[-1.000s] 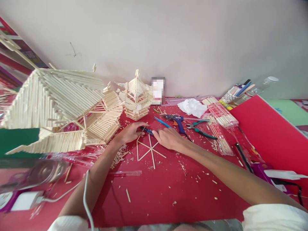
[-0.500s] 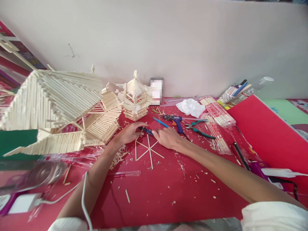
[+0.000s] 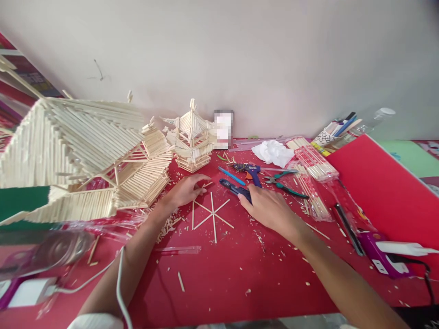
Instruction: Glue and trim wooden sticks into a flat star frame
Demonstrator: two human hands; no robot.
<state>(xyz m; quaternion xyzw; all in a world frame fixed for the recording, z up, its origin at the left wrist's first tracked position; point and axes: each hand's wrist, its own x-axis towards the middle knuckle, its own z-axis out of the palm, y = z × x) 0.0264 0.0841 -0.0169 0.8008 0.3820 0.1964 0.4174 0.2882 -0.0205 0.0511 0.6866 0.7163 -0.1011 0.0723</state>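
Red tabletop, pliers near right hand

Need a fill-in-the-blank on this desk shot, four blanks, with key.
The right hand holds a dark ____ tool.
The left hand holds a short stick; the star has ____ spokes.
The star's one edge stick is on its ____ side.
The pliers have ____ handles.

Missing words: blue; six; left; green

small craft workspace, whether in a home or a workshop unclear, red-topped bench against a plain pale wall, pagoda-like models built of wooden sticks, blue glue gun, green-handled pliers, bagged sticks, cup of pens, cut scraps strewn about
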